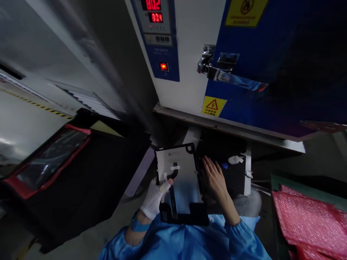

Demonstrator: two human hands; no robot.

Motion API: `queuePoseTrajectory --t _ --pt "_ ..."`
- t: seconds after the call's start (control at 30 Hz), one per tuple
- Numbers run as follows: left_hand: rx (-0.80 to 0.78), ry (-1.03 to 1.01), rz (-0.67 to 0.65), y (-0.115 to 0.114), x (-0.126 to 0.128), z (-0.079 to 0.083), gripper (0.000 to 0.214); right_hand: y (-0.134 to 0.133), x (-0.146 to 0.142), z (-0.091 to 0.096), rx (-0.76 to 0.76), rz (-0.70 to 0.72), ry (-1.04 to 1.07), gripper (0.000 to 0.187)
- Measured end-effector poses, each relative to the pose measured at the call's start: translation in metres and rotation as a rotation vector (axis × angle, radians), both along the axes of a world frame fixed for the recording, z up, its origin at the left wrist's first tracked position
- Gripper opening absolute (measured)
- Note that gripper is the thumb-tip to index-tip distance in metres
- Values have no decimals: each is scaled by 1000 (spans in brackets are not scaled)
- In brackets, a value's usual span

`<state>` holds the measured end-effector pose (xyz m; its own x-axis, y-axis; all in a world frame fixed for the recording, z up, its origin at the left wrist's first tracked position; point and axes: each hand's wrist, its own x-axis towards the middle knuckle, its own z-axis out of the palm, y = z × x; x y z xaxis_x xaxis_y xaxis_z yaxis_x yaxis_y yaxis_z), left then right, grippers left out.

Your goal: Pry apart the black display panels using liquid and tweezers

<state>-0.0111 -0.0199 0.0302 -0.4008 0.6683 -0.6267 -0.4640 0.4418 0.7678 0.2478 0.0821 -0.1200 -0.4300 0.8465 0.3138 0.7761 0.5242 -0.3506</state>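
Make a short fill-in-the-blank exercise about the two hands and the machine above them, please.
1. The left hand wears a ___ glove and grips the flat panel at its edge.
2. The right hand, at the panel's other side, is ___: it has no glove.
3. The digits on the machine's display glow ___.
4. The bubble wrap on the right is ___.
Missing words: white; bare; red; pink.

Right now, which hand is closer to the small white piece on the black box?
Right. The right hand lies flat just left of the white piece, not touching it. The gloved left hand grips the panel, farther left.
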Motion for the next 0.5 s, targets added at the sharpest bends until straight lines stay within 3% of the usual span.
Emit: queuePoseTrajectory --t 0.17,0.33,0.43,0.5 --pt "10 74 -44 1 2 4 76 1 -2 11 -28 -176 -24 54" --pt "13 144 -107 6 2 16 58 -10 8 28 -115 -435 -25 67" --pt "22 187 -131 10 4 22 48 -4 10 36 -174 -498 15 67" --pt "34 211 -154 11 6 26 53 3 8 38 -210 -513 59 65"
